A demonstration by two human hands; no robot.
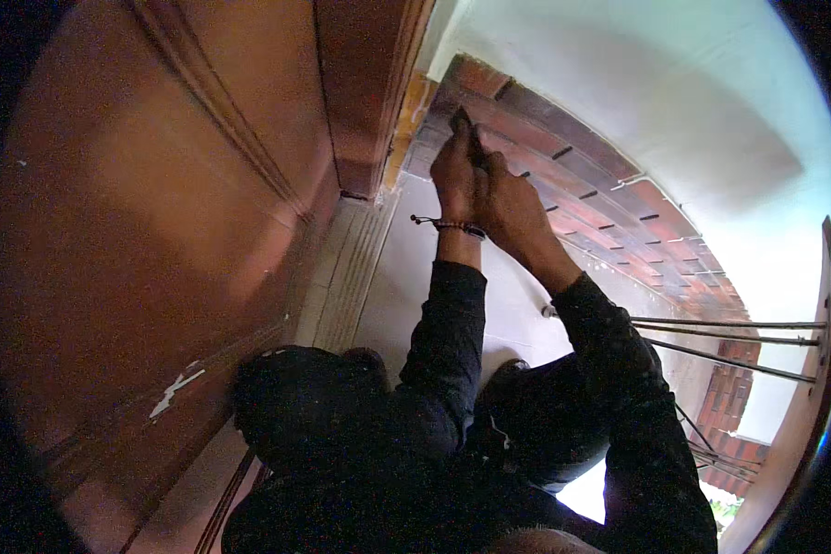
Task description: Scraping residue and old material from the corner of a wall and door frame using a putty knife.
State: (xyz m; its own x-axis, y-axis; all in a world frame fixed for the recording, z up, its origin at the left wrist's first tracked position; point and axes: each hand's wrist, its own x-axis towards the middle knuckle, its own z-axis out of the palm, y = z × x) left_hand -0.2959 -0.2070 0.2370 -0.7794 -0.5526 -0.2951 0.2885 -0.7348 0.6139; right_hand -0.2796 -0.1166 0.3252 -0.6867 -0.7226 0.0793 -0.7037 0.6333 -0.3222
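Note:
My left hand [456,181], with a beaded bracelet [457,226] on its wrist, reaches up to the low band of red and grey brick cladding [526,118]. My right hand [519,201] is pressed against its side, and the two overlap. Around the fingers of both hands there is a dark shape; whether it is a slim tool or only shadowed fingers, I cannot tell. The fingertips are near the cladding's end, beside a yellowish strip [408,124] at the foot of a brown door frame [367,90].
A large brown door panel [159,208] fills the left side. Grooved light trim [343,277] edges the pale floor [405,256]. White wall [630,83] rises above the bricks. At right, thin metal rods [727,324] run to a wooden rail [796,429]. My knees are bent below.

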